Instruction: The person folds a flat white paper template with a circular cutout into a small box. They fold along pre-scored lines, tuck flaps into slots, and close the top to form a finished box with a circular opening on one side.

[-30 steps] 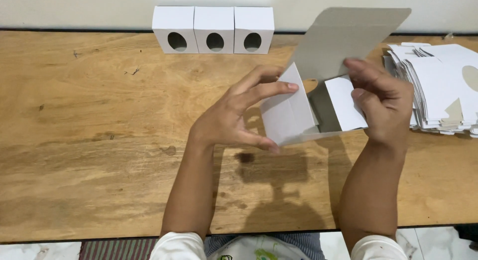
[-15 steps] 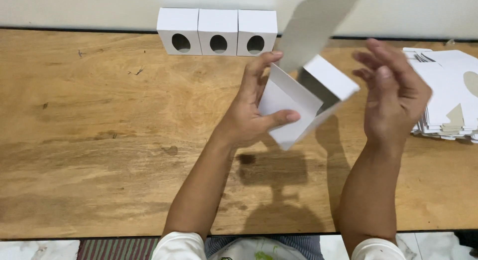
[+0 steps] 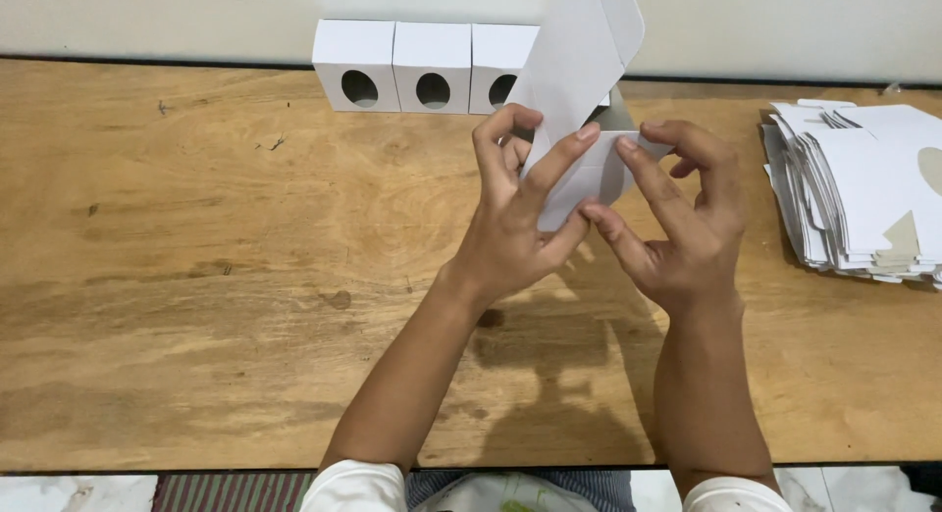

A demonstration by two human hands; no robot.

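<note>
Head camera view, looking down on a wooden table [image 3: 196,306] with both bare hands raised above its middle. Between them is a white cardboard box blank [image 3: 579,100], partly folded, held up off the table at the centre of the scene, a little toward the far edge. Its long flap stands upward and tilts to the right, covering part of the row behind it.

On the box's left side is the left hand [image 3: 510,228]: its fingers curl round the near face of the card, the index finger lies stretched across the panel, and the thumb presses from below, so the card is pinched between thumb and fingers. From the right comes the right hand [image 3: 682,232], fingers spread and bent; its thumb and index fingertip touch the lower right edge of the folded part, while the other fingers stand loosely apart behind it.

Along the far edge, against the wall, three finished white boxes [image 3: 432,66] stand touching in a row, each with a round hole in its front. A stack of flat white blanks [image 3: 863,188] lies at the right edge of the table, well apart from the hands.
</note>
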